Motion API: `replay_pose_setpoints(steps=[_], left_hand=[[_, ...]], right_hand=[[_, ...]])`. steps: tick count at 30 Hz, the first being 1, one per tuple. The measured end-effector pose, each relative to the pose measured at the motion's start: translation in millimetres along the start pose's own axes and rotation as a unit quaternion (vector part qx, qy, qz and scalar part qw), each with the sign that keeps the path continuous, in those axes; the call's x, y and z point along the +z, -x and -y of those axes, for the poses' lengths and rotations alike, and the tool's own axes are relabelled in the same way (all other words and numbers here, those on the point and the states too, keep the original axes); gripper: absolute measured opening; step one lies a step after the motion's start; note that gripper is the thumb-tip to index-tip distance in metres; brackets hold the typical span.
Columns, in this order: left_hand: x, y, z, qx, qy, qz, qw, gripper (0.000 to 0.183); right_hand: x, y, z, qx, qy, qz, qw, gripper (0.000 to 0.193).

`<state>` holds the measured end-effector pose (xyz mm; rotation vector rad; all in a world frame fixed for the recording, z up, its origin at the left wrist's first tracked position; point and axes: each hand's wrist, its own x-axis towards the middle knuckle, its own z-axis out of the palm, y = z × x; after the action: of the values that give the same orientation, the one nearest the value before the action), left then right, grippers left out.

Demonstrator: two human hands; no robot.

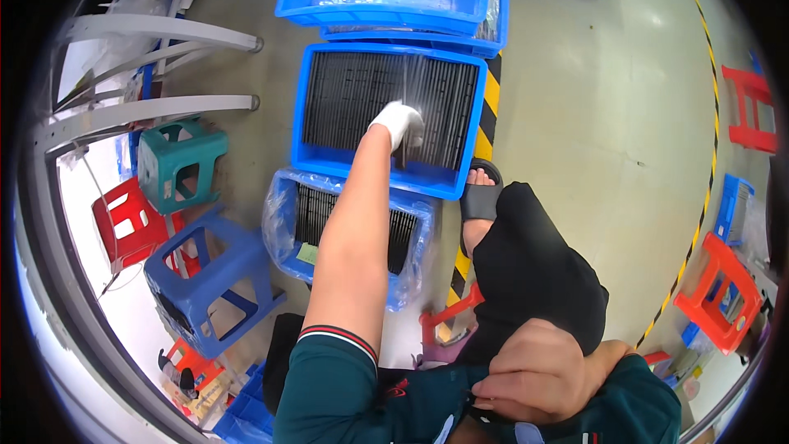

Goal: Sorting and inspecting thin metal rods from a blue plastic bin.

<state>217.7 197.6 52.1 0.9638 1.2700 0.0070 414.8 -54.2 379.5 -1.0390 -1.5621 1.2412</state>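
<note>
My left hand, in a white glove, reaches over a blue crate packed with thin black plates standing on edge in a row. Its fingers are closed on one black plate, blurred by motion, near the right part of the row. Close to my chest, my bare right hand is curled with its fingers pressed together; whether anything is inside cannot be seen.
A smaller bag-lined blue crate with more black plates stands nearer me. Stacked blue crates stand beyond. Left are a blue stool, a green stool and metal legs. Striped floor tape runs alongside.
</note>
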Motion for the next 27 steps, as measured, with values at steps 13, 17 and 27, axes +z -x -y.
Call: replay_pose_setpoints(steps=[13, 17, 27], left_hand=[[33.1, 275.7, 30.6, 0.302, 0.539, 0.144, 0.773, 0.059], [43.9, 333.8, 45.3, 0.367, 0.567, 0.169, 0.718, 0.056], [51.3, 440.9, 67.3, 0.375, 0.641, 0.070, 0.666, 0.027]], right_hand=[[44.5, -1.3, 17.8, -0.046, 0.073, 0.024, 0.996, 0.011], [66.4, 3.5, 13.5, 0.023, -0.011, -0.030, 0.999, 0.005], [102.0, -2.0, 11.3, 0.087, -0.297, -0.118, 0.944, 0.013]])
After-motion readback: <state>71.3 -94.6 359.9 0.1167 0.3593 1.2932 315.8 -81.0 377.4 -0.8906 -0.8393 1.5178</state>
